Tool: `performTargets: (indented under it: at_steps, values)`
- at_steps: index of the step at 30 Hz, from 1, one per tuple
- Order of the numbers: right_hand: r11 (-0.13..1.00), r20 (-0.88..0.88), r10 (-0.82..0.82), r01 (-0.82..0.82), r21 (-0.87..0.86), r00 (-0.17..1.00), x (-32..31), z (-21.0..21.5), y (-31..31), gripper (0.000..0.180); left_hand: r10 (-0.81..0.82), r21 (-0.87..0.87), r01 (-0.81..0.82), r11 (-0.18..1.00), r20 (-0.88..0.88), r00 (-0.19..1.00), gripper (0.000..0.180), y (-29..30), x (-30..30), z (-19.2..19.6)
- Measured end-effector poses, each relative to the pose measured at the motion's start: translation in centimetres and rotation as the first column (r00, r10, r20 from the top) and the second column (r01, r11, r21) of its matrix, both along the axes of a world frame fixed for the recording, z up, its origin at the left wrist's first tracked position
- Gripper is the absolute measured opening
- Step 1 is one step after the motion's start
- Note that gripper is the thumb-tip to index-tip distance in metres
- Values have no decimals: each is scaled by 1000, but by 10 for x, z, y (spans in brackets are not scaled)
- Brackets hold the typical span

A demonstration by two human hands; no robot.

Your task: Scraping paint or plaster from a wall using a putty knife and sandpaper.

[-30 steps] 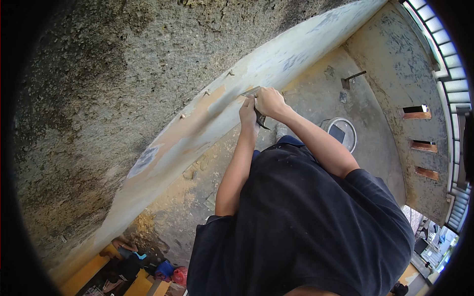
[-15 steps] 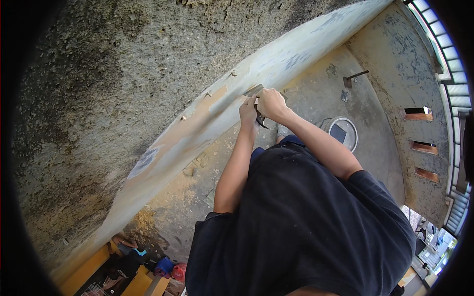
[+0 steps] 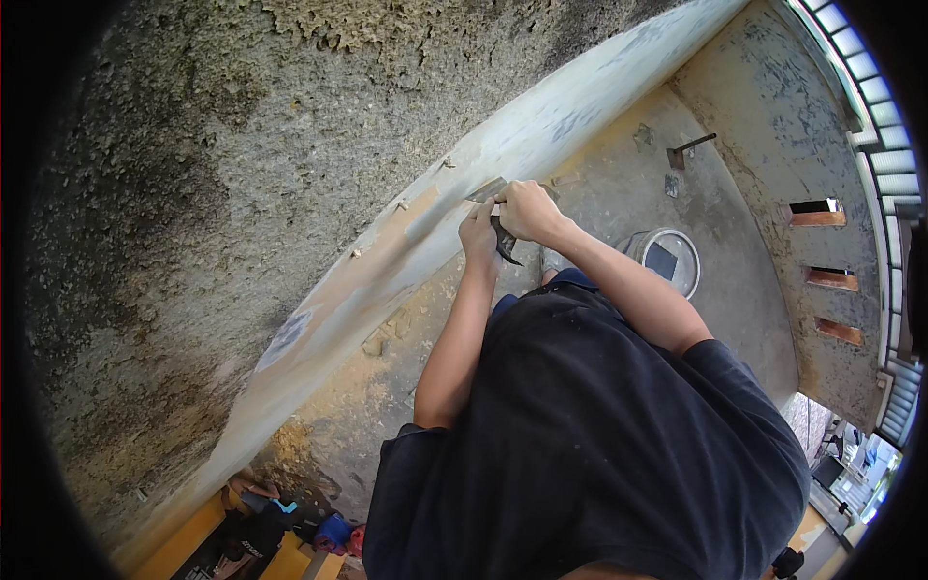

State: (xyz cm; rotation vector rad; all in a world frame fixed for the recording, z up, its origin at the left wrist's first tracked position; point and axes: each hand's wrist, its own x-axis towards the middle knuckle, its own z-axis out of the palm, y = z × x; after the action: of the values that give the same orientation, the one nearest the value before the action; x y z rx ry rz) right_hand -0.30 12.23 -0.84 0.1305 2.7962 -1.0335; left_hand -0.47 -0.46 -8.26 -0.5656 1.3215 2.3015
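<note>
Both of my hands are together in front of my body, beside the low wall (image 3: 440,217) with its patchy, smoothed plaster face. My right hand (image 3: 529,211) is closed over a flat grey-bladed trowel (image 3: 489,189), whose blade shows toward the wall; its handle is hidden by the fingers. Close against it, my left hand (image 3: 478,234) is closed on a dark tool with a curved, pointed end (image 3: 506,244). How the two tools touch is hidden between the hands.
A round bucket (image 3: 670,261) with a dark rectangle on top stands right of my arm. A long-handled tool (image 3: 688,148) rests on the floor farther off. Small pegs (image 3: 403,205) stick out along the wall's edge. Another person (image 3: 253,488) is at lower left.
Both hands have drawn slightly back from the wall toward my body, tools still held. The grey blade has shifted a little down and left.
</note>
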Motion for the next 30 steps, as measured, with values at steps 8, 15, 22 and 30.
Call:
performTargets:
  at_steps: [8,15,22,30]
  values:
    - [999,11,-40,40,-36,999,0,10,1,30,6,49,-5,999,-12,1000,19,4,3,13]
    - [999,30,-39,39,13,999,5,9,-8,33,26,-10,-26,1000,6,1000,20,-3,-2,4]
    - [999,-25,-35,35,5,999,6,10,-1,32,-35,4,36,999,-67,997,18,-2,5,9]
    - [995,-108,-60,51,-84,992,15,20,-3,29,-13,-15,11,1000,-103,995,19,-7,2,-9]
